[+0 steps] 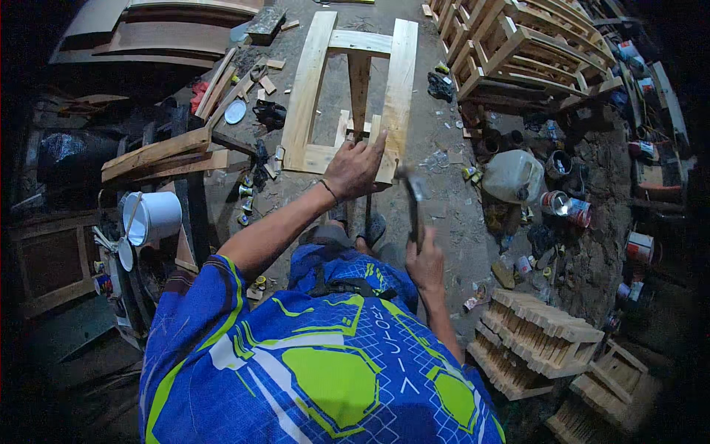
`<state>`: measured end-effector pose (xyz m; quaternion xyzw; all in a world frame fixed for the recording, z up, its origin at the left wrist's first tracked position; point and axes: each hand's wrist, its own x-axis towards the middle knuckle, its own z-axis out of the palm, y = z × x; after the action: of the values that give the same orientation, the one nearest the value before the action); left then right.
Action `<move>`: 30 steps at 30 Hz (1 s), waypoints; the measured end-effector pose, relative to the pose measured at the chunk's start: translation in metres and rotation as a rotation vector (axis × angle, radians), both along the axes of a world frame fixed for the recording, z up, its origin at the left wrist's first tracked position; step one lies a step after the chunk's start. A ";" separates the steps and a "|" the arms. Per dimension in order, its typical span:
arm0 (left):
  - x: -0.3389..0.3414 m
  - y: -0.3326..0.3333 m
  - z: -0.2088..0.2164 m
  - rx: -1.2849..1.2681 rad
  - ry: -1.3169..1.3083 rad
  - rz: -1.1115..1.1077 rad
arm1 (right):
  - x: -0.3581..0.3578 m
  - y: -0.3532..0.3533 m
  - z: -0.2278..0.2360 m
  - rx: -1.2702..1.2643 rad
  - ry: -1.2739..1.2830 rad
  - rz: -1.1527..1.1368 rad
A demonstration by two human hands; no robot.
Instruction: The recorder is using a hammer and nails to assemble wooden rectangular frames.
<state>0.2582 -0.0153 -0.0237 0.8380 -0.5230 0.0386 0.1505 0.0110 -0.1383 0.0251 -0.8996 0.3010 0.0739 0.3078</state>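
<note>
A person's left hand [355, 167] is pressing flat, fingers spread, on one pale wooden frame [314, 89] lying on the floor, while the right hand [425, 260], just behind it, is gripping one hammer [411, 196]; one white bucket [151, 217] is sitting far left.

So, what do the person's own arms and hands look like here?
Both forearms are bare below short sleeves of a blue shirt with bright green shapes and white lines. The left hand has a thin dark band at the wrist. The right hand wears no glove.
</note>
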 end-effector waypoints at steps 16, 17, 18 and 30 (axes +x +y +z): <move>-0.004 -0.012 0.002 -0.141 -0.039 -0.004 | -0.026 0.011 -0.064 0.067 -0.354 -0.142; -0.005 -0.013 0.002 -0.123 -0.041 0.013 | -0.029 0.012 -0.068 0.139 -0.480 -0.152; -0.007 -0.015 0.002 -0.026 -0.008 0.029 | -0.032 0.010 -0.071 0.124 -0.497 -0.186; -0.084 0.096 -0.059 -0.270 2.066 0.617 | -0.074 -0.001 -0.124 0.827 -0.284 -0.970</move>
<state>0.1742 0.0811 -0.0827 0.5376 0.0981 -0.5918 0.5926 -0.0632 -0.1389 -0.0987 -0.4701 0.5759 -0.0832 0.6636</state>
